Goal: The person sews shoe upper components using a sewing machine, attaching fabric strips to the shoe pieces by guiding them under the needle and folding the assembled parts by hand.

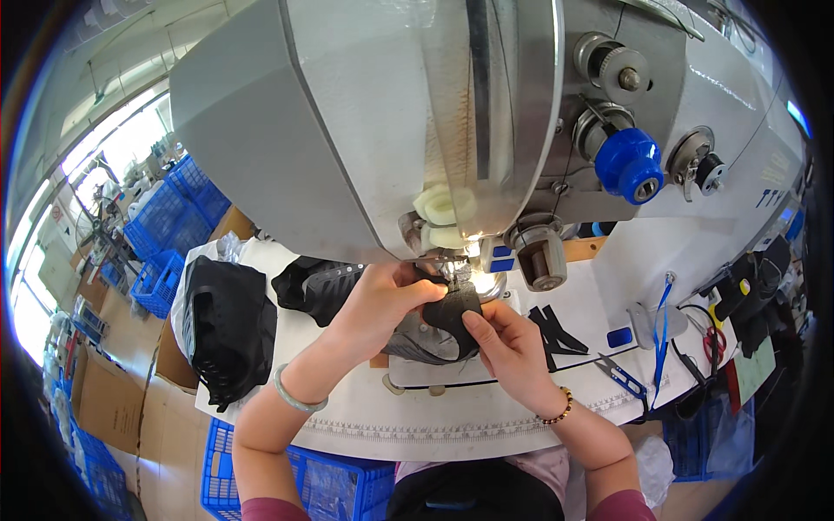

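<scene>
Both hands, left hand (382,300) and right hand (508,334), pinch the black shoe-upper piece (452,314) closed-fingered, directly under the sewing machine needle (452,276).

Blue crates (178,217) stand far to my left, cardboard boxes (109,395) below them, thread snips (624,376) lie on my right.
</scene>
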`<state>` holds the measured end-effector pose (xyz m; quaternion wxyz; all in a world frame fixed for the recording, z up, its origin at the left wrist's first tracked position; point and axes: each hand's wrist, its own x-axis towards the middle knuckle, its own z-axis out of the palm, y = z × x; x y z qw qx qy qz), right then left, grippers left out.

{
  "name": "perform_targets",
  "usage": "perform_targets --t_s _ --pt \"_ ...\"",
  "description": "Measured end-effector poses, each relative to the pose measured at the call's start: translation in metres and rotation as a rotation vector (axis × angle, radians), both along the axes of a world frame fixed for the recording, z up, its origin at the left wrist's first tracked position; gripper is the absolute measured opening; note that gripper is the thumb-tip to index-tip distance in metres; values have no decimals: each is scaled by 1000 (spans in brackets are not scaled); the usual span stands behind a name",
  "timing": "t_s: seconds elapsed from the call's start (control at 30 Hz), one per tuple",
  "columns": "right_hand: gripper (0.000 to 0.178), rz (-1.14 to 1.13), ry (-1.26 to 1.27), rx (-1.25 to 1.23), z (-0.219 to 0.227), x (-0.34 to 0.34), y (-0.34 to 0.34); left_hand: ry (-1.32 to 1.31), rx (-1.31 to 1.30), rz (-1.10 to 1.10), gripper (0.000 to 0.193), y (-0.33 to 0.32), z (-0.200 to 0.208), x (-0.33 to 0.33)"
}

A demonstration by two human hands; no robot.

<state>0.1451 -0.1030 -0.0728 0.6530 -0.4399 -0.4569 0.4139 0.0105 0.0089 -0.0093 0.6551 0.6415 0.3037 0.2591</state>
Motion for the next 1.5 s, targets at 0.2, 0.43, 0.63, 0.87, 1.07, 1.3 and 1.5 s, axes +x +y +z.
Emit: perform_targets --t_s 0.2,0.43,0.63,0.87,1.07,1.3,1.5 --pt "19 -19 -52 -23 -4 -2 0 -12 -6 5 20 2 -4 -3" --pt "19 82 -10 -57 1 -4 -7 -52 -30 4 16 -4 0 -4" --pt "15 132 143 5 0 -3 -8 -21 54 -23 16 -1 -6 -3" --pt "14 136 135 5 -5 1 -8 36 185 6 16 -3 -6 -1" --pt "13 120 206 61 -4 -1 -4 7 107 -19 13 6 -9 -2" --pt "13 113 189 41 -4 -2 -4 -193 -43 -23 9 8 -13 0" --pt "11 80 97 20 -6 -6 -8 -84 -48 -82 15 8 -10 -4"
